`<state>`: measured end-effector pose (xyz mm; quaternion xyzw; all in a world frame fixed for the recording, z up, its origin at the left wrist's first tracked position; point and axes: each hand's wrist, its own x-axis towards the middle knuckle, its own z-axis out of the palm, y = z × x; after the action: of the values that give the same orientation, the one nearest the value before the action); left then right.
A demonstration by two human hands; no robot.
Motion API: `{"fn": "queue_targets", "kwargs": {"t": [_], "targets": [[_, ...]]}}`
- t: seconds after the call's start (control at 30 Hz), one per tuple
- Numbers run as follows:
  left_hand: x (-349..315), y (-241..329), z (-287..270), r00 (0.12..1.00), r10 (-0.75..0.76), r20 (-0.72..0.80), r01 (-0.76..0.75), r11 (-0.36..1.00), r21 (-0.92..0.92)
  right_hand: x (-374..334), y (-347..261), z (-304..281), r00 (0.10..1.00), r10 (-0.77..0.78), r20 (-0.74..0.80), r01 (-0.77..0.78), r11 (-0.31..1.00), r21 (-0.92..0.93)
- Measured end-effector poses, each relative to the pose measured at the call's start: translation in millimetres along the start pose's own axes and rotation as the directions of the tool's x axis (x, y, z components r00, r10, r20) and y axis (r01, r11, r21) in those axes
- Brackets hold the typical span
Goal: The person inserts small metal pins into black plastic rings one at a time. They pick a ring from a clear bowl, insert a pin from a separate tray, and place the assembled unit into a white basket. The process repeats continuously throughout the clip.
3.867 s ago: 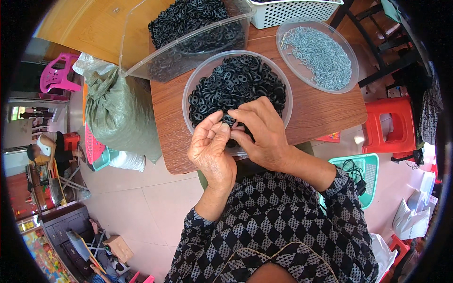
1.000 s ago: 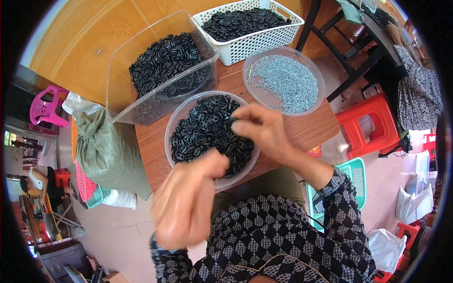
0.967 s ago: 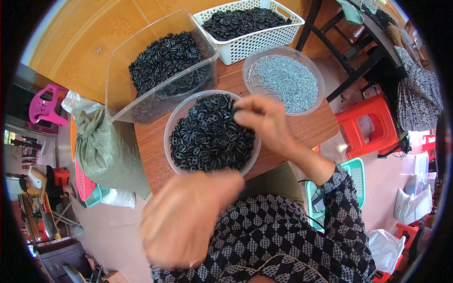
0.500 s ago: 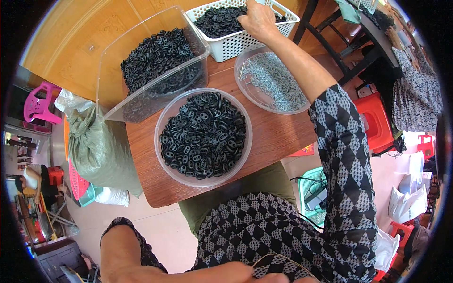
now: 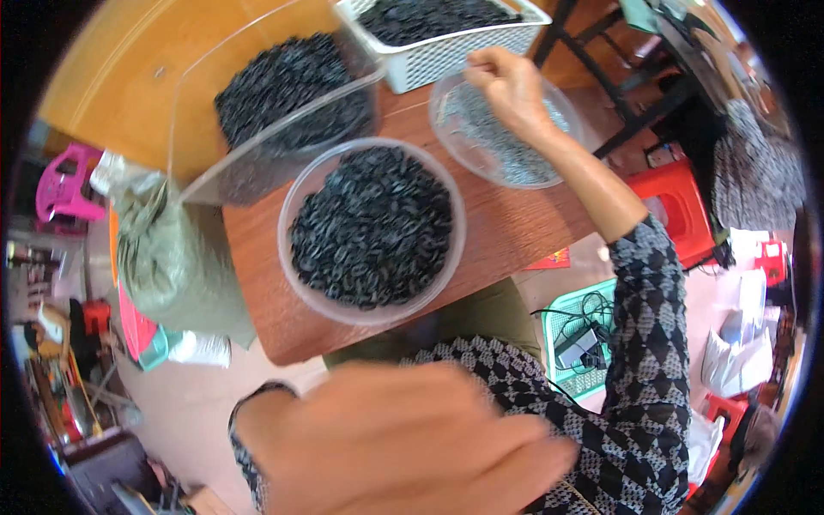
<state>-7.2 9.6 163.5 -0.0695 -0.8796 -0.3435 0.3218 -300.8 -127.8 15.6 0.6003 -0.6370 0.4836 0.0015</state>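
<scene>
The hands are well apart. Left hand [image 5: 412,438]: blurred before the torso, grip indeterminable. Right hand [image 5: 511,86]: fingers curled above the round tray [image 5: 463,161] of silvery pieces [image 5: 489,133]; whether clamped on anything, cannot tell. Black parts [image 5: 373,227] fill a bowl [image 5: 457,227] on the table [image 5: 257,283].

Right hand [image 5: 511,90] was out front, raised, fingers curled in and turned toward the person's left; grip contents unclear. Right forearm [image 5: 594,184] was bare, angled forward and inward, roughly in line with the wrist. Left hand [image 5: 412,438] was low, close to the camera (badly blurred, digits hard to separate), back up, reaching across the body to the right. Hands well apart.
</scene>
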Motion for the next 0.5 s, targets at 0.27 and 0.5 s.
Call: {"fn": "queue_targets", "kwargs": {"t": [0.27,0.5], "targets": [[27,9,108,0.986,0.162,-0.036,-0.162,0.892,-0.422,-34,-14,3,0.960,0.116,0.254,-0.168,0.966,0.197],[36,13,135,0.975,0.218,-0.046,-0.207,0.809,-0.550,-44,-21,5,0.897,0.238,0.373,-0.327,0.924,0.198]]}}
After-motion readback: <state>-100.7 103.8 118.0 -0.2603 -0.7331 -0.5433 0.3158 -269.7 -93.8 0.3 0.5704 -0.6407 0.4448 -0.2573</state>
